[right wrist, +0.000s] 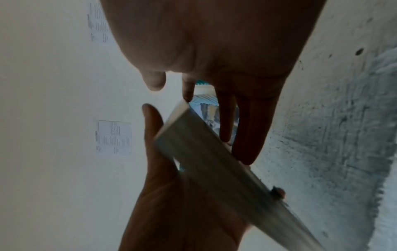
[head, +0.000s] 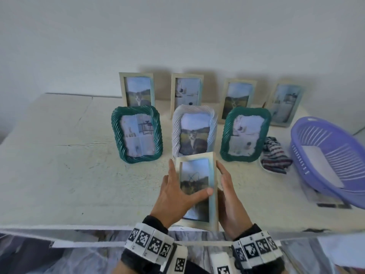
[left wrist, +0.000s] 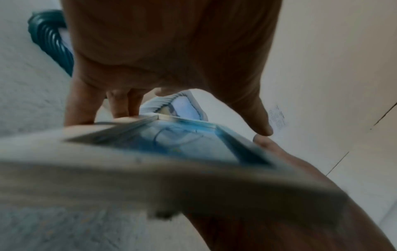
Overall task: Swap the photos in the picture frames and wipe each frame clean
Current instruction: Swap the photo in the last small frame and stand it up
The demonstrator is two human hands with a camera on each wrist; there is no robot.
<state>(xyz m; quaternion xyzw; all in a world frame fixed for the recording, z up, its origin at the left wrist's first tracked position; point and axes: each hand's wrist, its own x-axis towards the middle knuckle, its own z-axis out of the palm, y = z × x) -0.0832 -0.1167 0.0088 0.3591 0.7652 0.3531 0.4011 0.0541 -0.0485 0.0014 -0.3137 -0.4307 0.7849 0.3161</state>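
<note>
A pale wooden picture frame (head: 197,186) with a cat photo is held tilted above the front edge of the white table (head: 59,155). My left hand (head: 177,184) grips its left side, thumb pressed across the glass, fingers behind. My right hand (head: 227,184) rests along the right edge with straight fingers; in the right wrist view those fingers (right wrist: 247,135) lie flat on the frame's back (right wrist: 204,152) and the thumb stands free. The left wrist view shows the frame's glass (left wrist: 182,142) close up and blurred. A striped cloth (head: 274,155) lies on the table to the right.
Behind the held frame stand a green twisted frame (head: 136,133), a white twisted frame (head: 194,131) and a second green one (head: 245,133). Several pale wooden frames line the wall (head: 136,89). A purple basket (head: 325,155) holding white paper sits at the right.
</note>
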